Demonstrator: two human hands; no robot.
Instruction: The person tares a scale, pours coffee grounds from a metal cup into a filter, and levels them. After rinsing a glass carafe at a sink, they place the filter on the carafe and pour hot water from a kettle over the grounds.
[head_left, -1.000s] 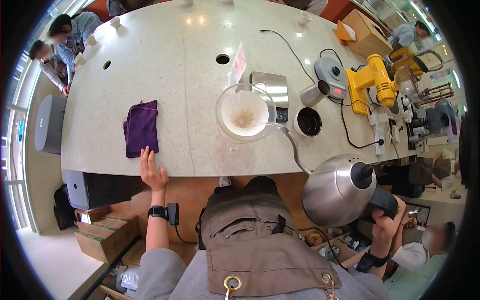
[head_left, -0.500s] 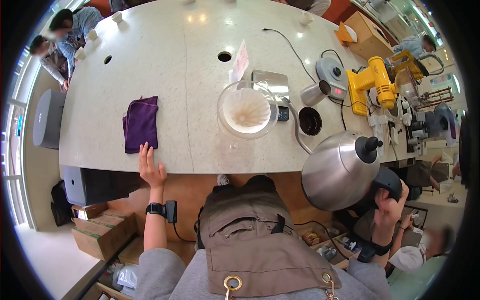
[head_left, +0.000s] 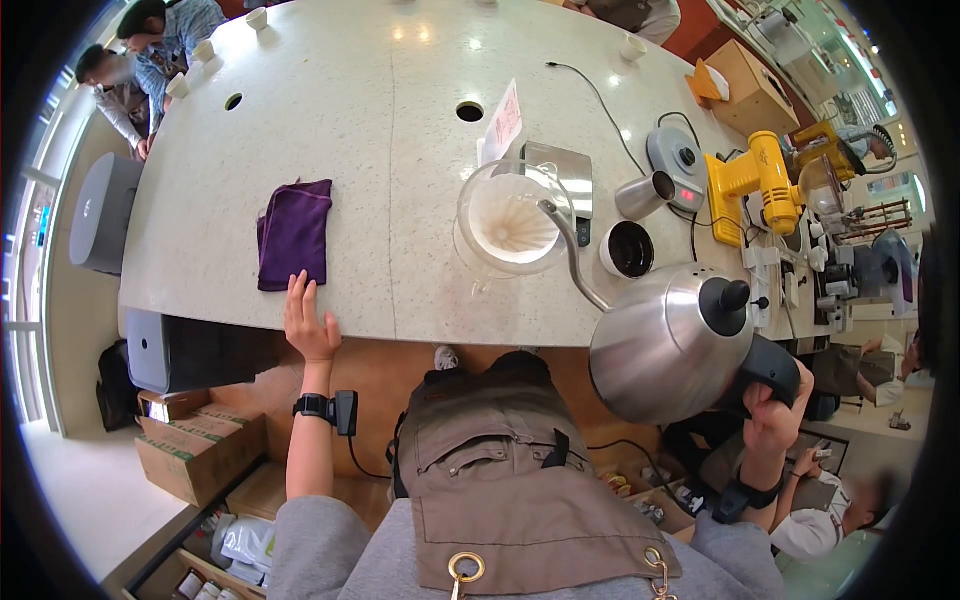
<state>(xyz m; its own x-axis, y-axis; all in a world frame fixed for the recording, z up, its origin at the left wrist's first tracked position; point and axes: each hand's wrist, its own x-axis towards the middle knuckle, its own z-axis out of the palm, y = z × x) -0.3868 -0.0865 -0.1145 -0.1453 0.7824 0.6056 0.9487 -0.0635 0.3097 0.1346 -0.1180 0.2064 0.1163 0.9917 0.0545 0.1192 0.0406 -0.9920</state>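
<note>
While your right grip (head_left: 772,412) is wrapped around the handle (head_left: 775,365) of the kettle (head_left: 650,355), its metal body hangs by the front edge of the counter (head_left: 400,285), the thin spout (head_left: 581,255) reaching over the paper filter (head_left: 505,225). It should feel stiff and fairly heavy, perhaps hot and slick on the metal, so the handle is the place to hold. Your left grip (head_left: 313,328) is spread, fingertips at the near edge of the cloth (head_left: 294,237), likely soft and light; I can't tell whether they touch. The glass dripper (head_left: 467,245) around the filter looks fragile. The cup (head_left: 630,250), metal jug (head_left: 640,198) and scale (head_left: 572,180) crowd its right side; more room lies leftward, towards the cloth.
</note>
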